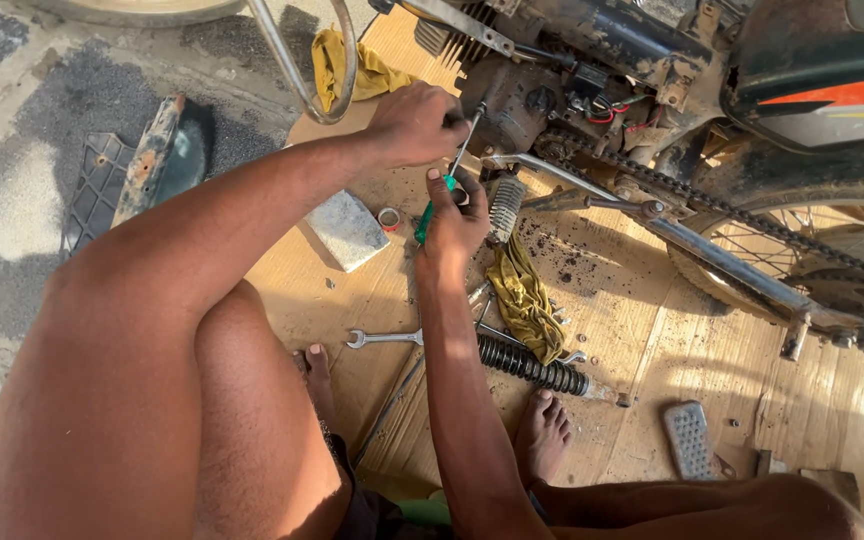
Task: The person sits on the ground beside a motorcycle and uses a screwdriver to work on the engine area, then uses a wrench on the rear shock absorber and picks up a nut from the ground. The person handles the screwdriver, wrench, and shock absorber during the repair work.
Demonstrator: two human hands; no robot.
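Observation:
I sit on a wooden board beside a motorcycle. My right hand grips the green handle of a screwdriver whose metal shaft runs up to the engine. My left hand is closed around the upper part of that shaft, right at the engine's side. A drive chain and the rear wheel lie to the right of my hands.
On the board lie a spanner, a black coil spring shock absorber, a yellow rag, a grey stone block, a small ring and a footrest pad. A black panel sits on the ground at left.

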